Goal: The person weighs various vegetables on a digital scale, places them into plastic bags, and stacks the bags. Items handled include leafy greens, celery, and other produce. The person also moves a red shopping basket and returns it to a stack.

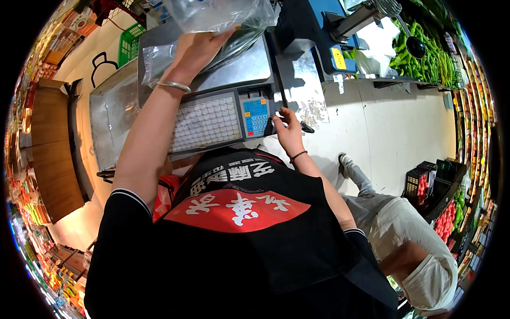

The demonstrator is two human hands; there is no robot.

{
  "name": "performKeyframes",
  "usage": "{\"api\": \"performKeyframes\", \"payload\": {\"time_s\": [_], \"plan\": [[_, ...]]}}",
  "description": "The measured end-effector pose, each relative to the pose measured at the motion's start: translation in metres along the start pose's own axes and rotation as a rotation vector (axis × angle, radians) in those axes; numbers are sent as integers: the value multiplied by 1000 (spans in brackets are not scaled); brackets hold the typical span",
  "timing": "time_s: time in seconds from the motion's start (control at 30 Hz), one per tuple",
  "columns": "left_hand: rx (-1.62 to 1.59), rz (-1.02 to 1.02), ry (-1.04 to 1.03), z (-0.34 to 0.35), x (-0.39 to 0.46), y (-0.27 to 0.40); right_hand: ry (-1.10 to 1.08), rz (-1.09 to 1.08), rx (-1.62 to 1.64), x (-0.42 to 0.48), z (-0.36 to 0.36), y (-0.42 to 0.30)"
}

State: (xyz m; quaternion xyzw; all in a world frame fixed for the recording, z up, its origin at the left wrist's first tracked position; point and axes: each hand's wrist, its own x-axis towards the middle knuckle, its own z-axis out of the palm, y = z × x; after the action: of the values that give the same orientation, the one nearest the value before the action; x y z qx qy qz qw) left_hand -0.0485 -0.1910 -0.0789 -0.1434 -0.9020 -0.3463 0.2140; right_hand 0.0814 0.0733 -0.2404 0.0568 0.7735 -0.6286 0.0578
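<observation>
My left hand (196,51) reaches over the steel weighing plate (243,67) of a label-printing scale. It grips a clear plastic bag (223,16); most of its fingers are hidden behind the film. Something dark green shows through the bag's right side. Loose film also spreads over the plate beneath my wrist. Beside the scale's blue number keypad (255,115), my right hand (289,133) hovers with bent fingers apart and nothing visible in them. A wide panel of pale preset keys (205,123) lies left of the keypad, below my left forearm.
A blue-and-black machine (314,36) stands right of the scale. Beyond it are a white bag (376,48) and piled green peppers (424,56). A person in light trousers (402,223) is close on my right. A green basket (130,42) sits behind the scale's left side.
</observation>
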Motion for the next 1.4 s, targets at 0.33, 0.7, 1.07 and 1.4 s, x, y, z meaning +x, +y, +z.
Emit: {"api": "performKeyframes", "payload": {"time_s": [0.33, 0.7, 1.07, 1.4], "plan": [[104, 121, 281, -38, -52, 61, -63, 43, -184, 7, 11, -3], [113, -57, 227, -61, -100, 69, -83, -129, 34, 25, 35, 35], [245, -57, 92, -73, -117, 74, 117, -286, -233, 1, 28, -76], [401, 21, 7, -50, -73, 84, -34, 274, 354, 17, 45, -61]]}}
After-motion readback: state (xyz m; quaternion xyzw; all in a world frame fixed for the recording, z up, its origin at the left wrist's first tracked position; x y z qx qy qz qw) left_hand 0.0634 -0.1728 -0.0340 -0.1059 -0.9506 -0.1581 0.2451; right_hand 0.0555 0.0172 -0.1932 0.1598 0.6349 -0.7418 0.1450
